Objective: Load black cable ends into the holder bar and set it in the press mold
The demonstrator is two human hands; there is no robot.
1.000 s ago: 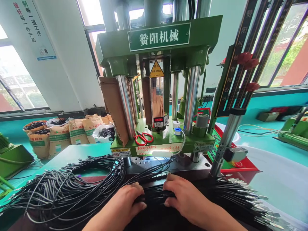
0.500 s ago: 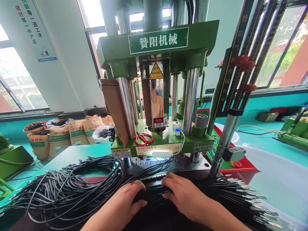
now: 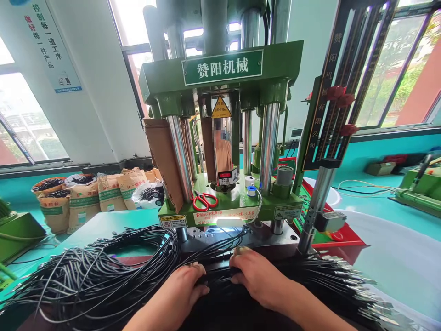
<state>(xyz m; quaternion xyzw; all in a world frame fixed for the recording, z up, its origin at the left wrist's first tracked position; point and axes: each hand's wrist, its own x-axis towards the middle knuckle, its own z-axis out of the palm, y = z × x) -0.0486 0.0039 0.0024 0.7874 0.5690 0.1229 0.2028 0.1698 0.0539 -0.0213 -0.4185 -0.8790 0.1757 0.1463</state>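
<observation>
My left hand [image 3: 188, 285] is closed on black cables [image 3: 219, 275] at the near edge of the machine's dark bed, thumb and fingers curled round them. My right hand [image 3: 253, 278] faces it a short way to the right, its fingers also pinched on the black cables. How many strands each hand grips is hidden by the fingers. Left of my hands lies a big looped pile of black cables [image 3: 86, 276]. To the right, a fanned bundle of cable ends [image 3: 354, 285] with pale metallic tips reaches past my right forearm.
A green press [image 3: 227, 212] with steel columns stands right ahead. Red-handled scissors [image 3: 205, 201] and a blue-and-white spool [image 3: 251, 191] lie on its ledge. A metal post [image 3: 317, 207] rises at the right beside a red tray [image 3: 351, 239] and a large white basin [image 3: 396, 243]. Filled sacks [image 3: 82, 207] stand behind left.
Thumb and fingers of both hands have drawn closer together on the black cables. The camera view has shifted slightly; the machine and the cable piles have otherwise stayed put.
</observation>
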